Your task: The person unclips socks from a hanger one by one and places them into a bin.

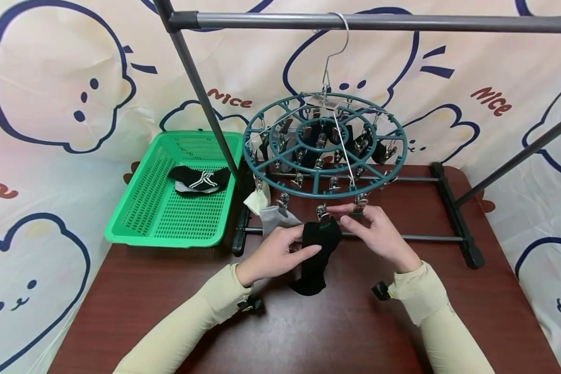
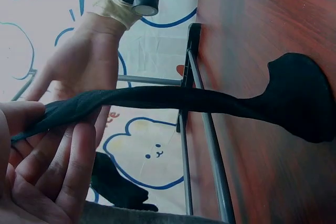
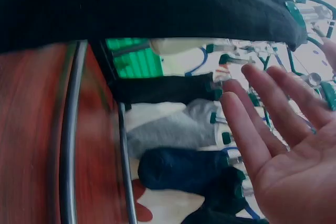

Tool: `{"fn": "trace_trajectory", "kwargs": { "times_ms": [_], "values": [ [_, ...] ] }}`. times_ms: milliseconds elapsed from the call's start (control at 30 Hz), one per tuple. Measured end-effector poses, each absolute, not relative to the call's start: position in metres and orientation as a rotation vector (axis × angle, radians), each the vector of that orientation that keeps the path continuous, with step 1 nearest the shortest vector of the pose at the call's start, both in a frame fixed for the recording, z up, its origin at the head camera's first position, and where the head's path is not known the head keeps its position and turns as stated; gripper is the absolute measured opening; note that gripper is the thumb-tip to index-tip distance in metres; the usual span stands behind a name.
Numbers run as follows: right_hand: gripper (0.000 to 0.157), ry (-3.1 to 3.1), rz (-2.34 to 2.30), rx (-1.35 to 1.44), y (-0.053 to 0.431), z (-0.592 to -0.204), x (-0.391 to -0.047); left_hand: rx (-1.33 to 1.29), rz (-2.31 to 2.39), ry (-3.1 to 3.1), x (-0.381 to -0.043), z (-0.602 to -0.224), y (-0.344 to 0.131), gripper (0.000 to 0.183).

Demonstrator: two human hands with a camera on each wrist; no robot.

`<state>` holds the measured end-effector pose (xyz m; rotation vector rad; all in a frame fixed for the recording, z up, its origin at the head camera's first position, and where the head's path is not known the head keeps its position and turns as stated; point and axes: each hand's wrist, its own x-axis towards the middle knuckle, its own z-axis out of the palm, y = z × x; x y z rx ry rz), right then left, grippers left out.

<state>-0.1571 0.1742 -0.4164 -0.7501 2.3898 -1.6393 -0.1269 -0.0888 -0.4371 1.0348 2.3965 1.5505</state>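
So the left hand (image 1: 280,254) has its thumb and fingers pinched on a black sock (image 1: 315,265) up near the cuff, while the right hand (image 1: 378,234) is loosely spread right by the clips, fingers mostly straight and not wrapped around anything. Can't really tell if a fingertip is brushing the metal there.

The sock itself is plain solid black, soft and pretty matte. Its cuff end is up at a metal clip (image 1: 323,212) with green tips, which overlap the top edge of the fabric. From there it hangs down off the front of a round teal drying hanger (image 1: 316,183), over the worktop (image 1: 336,332). From the left wrist you see it nearly edge-on: a narrow, slightly twisted strip that flares into a wide, rounded foot at the bottom. In the right wrist view it's a broad dark band across the top.

Just beside it hang a light gray sock (image 1: 278,217) and a cream sock (image 1: 258,200), both clipped to the same hanger, and the right wrist view shows more dark ones in a row. The hanger hooks onto a gray metal rail (image 1: 425,23). Off to the left there's a green plastic basket (image 1: 163,241) with black socks (image 1: 205,181) inside, marked with a white line design and some gray.
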Motion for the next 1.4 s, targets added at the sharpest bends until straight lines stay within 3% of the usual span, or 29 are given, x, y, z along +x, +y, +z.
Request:
{"fn": "trace_trajectory", "kwargs": {
  "times_ms": [400,1033,1400],
  "values": [
    [0.038,2.173,-1.779,-0.836,0.143,-0.397,-0.161,1.028,1.555,2.404,-0.128,-0.439,-0.092,0.024],
    [0.011,2.315,-1.909,-0.929,0.117,-0.389,-0.164,0.98,1.59,2.485,-0.127,-0.441,-0.095,0.026],
    [0.009,2.289,-1.979,-0.982,0.116,-0.391,-0.164,0.975,1.604,2.499,-0.128,-0.441,-0.095,0.017]
  ]
}}
